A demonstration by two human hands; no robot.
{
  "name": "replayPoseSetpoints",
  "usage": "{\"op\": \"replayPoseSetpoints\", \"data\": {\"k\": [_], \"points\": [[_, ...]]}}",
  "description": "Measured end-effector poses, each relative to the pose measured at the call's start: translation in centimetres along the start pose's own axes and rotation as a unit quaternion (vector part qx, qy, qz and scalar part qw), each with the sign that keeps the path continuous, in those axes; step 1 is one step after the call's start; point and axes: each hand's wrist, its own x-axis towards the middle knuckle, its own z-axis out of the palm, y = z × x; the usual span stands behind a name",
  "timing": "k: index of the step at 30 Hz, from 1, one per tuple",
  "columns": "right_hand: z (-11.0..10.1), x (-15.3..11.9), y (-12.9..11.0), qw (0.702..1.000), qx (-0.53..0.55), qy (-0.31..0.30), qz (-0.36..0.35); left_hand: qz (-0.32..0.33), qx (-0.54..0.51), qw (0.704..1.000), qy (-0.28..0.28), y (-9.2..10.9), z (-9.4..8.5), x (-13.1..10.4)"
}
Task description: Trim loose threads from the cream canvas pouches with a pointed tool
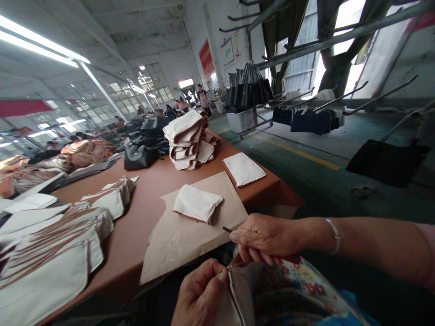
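A pale cloth piece with a brown edge [242, 290] lies over my lap, on flowered fabric. My left hand [200, 292] is closed on this piece, thumb and finger pinching its edge. Just above and to the right, my right hand [263, 237] is closed around a thin dark tool [227, 229], whose end sticks out past the thumb. The lower fingers of my right hand are curled near the top of the cloth piece, and their contact with it is partly hidden.
On the brown table [146, 194], a white folded piece [197, 202] lies on brown paper [163, 246]. Another white piece [244, 169], a tall stack [186, 140], black bags [141, 156] and rows of pieces [64, 258] surround it. Metal racks hold bags at right. People are far back.
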Motion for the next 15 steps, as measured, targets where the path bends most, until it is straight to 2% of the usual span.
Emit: {"op": "replayPoseSetpoints", "data": {"k": [2,4,11,15], "points": [[-0.2,-0.3,0.0,0.994,-0.042,0.080,-0.059,-0.016,-0.012,1.000,0.007,-0.5,-0.3,0.1],[-0.2,-0.5,0.0,0.984,-0.090,0.106,-0.114,-0.015,-0.009,1.000,0.017,-0.4,-0.1,0.1],[1.1,-0.3,-0.6,0.976,-0.134,-0.002,-0.169,0.021,0.042,0.997,0.053,0.6,0.3,-0.1],[1.6,-0.6,-0.4,0.986,-0.099,-0.069,-0.119,0.040,0.042,0.994,0.088,0.1,-0.1,0.3]]}}
